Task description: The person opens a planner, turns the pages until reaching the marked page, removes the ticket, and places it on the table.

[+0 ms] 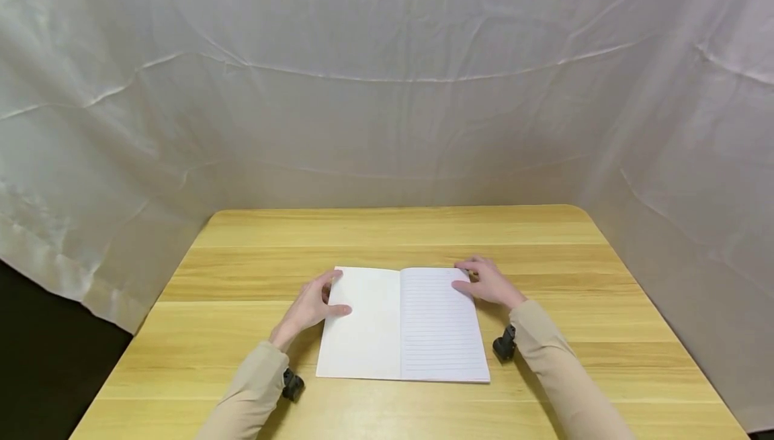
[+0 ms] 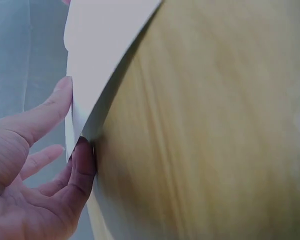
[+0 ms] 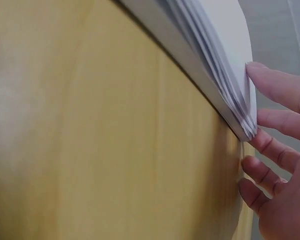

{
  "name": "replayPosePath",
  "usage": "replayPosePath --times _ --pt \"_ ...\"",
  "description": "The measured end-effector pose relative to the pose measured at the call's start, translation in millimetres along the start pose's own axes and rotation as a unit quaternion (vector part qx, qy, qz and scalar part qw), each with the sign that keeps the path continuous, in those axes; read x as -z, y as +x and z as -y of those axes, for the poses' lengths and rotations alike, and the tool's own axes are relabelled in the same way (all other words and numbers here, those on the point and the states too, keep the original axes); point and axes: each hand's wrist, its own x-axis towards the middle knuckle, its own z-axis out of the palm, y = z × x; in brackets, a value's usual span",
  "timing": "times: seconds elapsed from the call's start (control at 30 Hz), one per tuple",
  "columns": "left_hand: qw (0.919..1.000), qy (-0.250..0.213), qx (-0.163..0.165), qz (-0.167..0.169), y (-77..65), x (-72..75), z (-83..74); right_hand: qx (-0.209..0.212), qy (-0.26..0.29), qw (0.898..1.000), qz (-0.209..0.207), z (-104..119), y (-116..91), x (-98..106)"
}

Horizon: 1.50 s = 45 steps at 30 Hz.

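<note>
An open notebook lies on the wooden table, its left side blank white and its right page ruled with lines. At its left edge, my left hand has the thumb on top of the blank side. The left wrist view shows fingers curled under that slightly raised edge, so the hand pinches it. My right hand holds the upper right edge, thumb on the lined page. In the right wrist view, the page stack shows side-on, with the other fingers against its edge and corner.
The light wooden table extends around the notebook on all sides. Pale fabric curtains hang behind it and along both sides. A small black camera sits at each wrist, the left one and the right one near the tabletop.
</note>
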Motion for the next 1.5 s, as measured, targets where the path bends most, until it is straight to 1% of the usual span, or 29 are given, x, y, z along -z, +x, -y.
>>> replayPosePath --times 0.2,0.4,0.47,0.57,0.7,0.8,0.87,0.93,1.1,1.23,1.3,1.37,1.5 --pt "1.0 0.007 -0.006 -0.002 0.8 0.3 0.4 0.0 -0.002 1.0 -0.022 -1 5 -2" --pt "0.9998 0.011 -0.016 -0.003 -0.2 0.3 1.2 -0.005 0.034 0.998 -0.05 -1 8 -2" --pt "0.9998 0.01 -0.015 -0.005 -1.2 -0.3 1.1 -0.014 0.047 0.997 -0.064 -1 8 -2" --pt "0.9997 0.016 -0.012 -0.013 -3.4 -2.0 0.6 -0.03 0.059 0.994 -0.082 0 8 -1" --pt "0.9987 0.028 -0.018 -0.039 -6.2 -4.5 -2.1 -0.056 0.093 0.99 -0.091 5 6 0" --pt "0.9973 0.036 -0.03 -0.057 -8.1 -6.5 -5.1 -0.058 0.118 0.987 -0.094 10 3 2" --pt "0.9969 0.037 -0.035 -0.06 -9.2 -7.8 -7.0 -0.053 0.131 0.986 -0.092 13 1 2" --pt "0.9971 0.034 -0.037 -0.057 -9.4 -8.8 -8.9 -0.043 0.145 0.984 -0.089 16 -1 2" --pt "0.9979 0.023 -0.041 -0.045 -8.5 -10.8 -12.9 -0.034 0.184 0.98 -0.072 25 -12 3" --pt "0.9989 0.007 -0.033 -0.033 -7.7 -12.4 -15.5 -0.019 0.21 0.976 -0.049 34 -20 6" --pt "0.9991 -0.008 -0.03 -0.028 -7.2 -13.2 -17.1 -0.001 0.22 0.975 -0.03 37 -23 8" --pt "0.9989 -0.025 -0.029 -0.026 -6.8 -13.9 -18.9 0.01 0.237 0.971 -0.005 41 -25 10" --pt "0.9981 -0.049 -0.03 -0.022 -6.9 -15.5 -22.5 0.04 0.268 0.961 0.051 49 -26 12"
